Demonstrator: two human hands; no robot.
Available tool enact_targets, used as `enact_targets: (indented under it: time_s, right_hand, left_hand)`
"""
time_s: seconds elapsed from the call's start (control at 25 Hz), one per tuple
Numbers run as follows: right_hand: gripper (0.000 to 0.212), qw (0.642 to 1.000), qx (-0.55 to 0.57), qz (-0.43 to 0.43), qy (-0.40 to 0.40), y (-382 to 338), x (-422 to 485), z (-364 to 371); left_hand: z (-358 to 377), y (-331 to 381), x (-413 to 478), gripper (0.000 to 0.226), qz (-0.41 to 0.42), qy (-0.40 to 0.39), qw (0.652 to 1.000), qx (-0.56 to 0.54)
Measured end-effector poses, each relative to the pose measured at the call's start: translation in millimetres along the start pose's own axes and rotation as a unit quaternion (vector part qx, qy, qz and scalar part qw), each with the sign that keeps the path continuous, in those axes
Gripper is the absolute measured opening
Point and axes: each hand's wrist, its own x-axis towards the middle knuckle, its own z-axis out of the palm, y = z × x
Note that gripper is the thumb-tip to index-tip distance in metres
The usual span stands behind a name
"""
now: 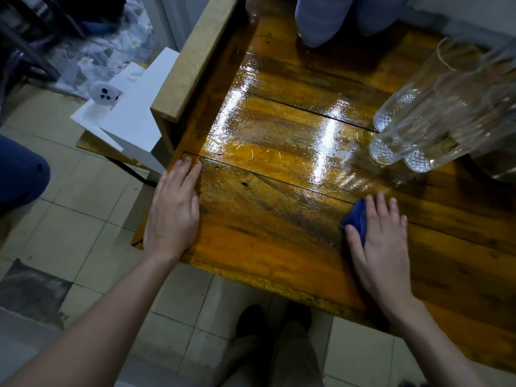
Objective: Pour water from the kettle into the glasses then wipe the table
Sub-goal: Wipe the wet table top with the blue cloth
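Note:
A glossy wooden table [279, 129] fills the middle of the head view, with a wet sheen across its planks. My right hand [382, 241] lies flat on a folded dark blue cloth [357, 216], pressing it onto the table near the front right. My left hand [173, 210] rests flat on the table's left edge, fingers together, holding nothing. Three tall clear glasses [435, 107] with cut bases stand close together at the right, with water in them. A dark metal object [499, 166], partly cut off at the right edge, sits behind the glasses; I cannot tell if it is the kettle.
A raised wooden board [195, 57] runs along the table's left side. A white box with a small white device [104, 94] on it stands to the left on the tiled floor. Another person's knees [329, 18] are at the far edge. My feet [273, 317] are below the front edge.

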Motion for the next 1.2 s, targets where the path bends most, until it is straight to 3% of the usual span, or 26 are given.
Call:
enact_targets:
  time_s: [0.16, 0.44, 0.68, 0.96, 1.2]
  right_hand:
    - [0.069, 1.000, -0.002, -0.011, 0.018, -53, 39, 7]
    - [0.071, 0.983, 0.007, -0.185, -0.011, -169, 33, 27]
    - [0.067, 0.957, -0.018, -0.286, -0.036, -127, -13, 30]
    - [0.067, 0.978, -0.017, -0.203, -0.047, -41, 11, 14]
    - [0.068, 0.991, 0.015, -0.130, -0.009, -69, 86, 9]
  left_hand:
    - [0, 0, -1, 0.050, -0.003, 0.001, 1.000, 0.005]
    - [0, -1, 1, 0.050, -0.004, -0.007, 1.000, 0.019]
    - [-1, 0, 1, 0.050, -0.015, -0.010, 1.000, 0.017]
    - [-3, 2, 1, 0.051, -0.021, -0.012, 1.000, 0.012]
    - [-1, 1, 2, 0.050, -0.005, -0.015, 0.999, 0.029]
